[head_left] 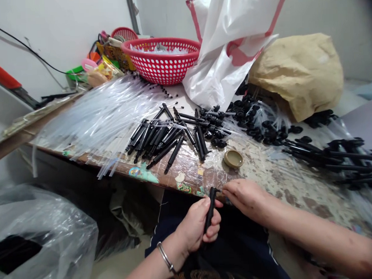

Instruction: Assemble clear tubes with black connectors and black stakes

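Head view: tube (210, 212) seemingly runs through left grip (197, 223).

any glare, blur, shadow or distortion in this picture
Head view: glare streaks the clear tubes and lower-left clear bag; head view: wide-angle distortion stretches the edges, and the upper right corner darkens; head view: shadow lies under the table, and detail between the right hand and black tube looks soft.
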Motion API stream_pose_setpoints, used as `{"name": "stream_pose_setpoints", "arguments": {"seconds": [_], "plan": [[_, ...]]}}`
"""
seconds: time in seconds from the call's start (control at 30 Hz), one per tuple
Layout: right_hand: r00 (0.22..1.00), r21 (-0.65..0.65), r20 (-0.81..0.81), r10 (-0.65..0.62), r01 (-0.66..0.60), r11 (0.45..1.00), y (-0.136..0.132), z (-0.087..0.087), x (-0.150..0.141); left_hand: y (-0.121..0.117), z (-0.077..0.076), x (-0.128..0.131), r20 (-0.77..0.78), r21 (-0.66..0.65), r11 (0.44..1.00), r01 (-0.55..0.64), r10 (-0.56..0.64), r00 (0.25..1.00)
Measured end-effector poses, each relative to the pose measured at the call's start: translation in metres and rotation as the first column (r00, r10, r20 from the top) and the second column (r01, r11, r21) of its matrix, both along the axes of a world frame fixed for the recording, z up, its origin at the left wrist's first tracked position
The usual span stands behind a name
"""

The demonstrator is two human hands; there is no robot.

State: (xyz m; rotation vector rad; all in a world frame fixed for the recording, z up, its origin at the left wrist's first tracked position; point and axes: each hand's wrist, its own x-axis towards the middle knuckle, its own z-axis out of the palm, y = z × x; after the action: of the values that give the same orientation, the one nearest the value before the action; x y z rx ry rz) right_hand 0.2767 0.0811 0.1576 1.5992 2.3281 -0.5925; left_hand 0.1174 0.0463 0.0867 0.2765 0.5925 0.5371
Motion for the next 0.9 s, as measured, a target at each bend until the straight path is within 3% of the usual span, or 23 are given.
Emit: {"name": "stream_pose_setpoints", "arguments": {"seconds": [0.33,0.5,0.73,0.9], "plan": [[0.99,0.114,0.042,0.136,-0.14,0.984,0.002,-0.001,-0.005,-0.001,0.0,-0.002,0.014,-0.01,1.0,-0.014,0.014,1.0],[0.976,0.044,0.091,0.197,-0.202,0.978,0.009,0.007,-0.011,0.0,0.001,-0.002,-0.016,-0.018,1.0,-0.007,0.006,1.0],[0.969,-0.028,0.117,0.219,-0.217,0.976,0.018,0.013,-0.019,0.001,0.002,-0.005,-0.028,-0.046,0.999,0.013,-0.014,1.0],[0.984,0.062,0.062,0.169,-0.173,0.983,0.008,0.008,-0.016,-0.003,0.0,-0.001,-0.111,0.03,0.999,-0.013,0.017,0.994]]}}
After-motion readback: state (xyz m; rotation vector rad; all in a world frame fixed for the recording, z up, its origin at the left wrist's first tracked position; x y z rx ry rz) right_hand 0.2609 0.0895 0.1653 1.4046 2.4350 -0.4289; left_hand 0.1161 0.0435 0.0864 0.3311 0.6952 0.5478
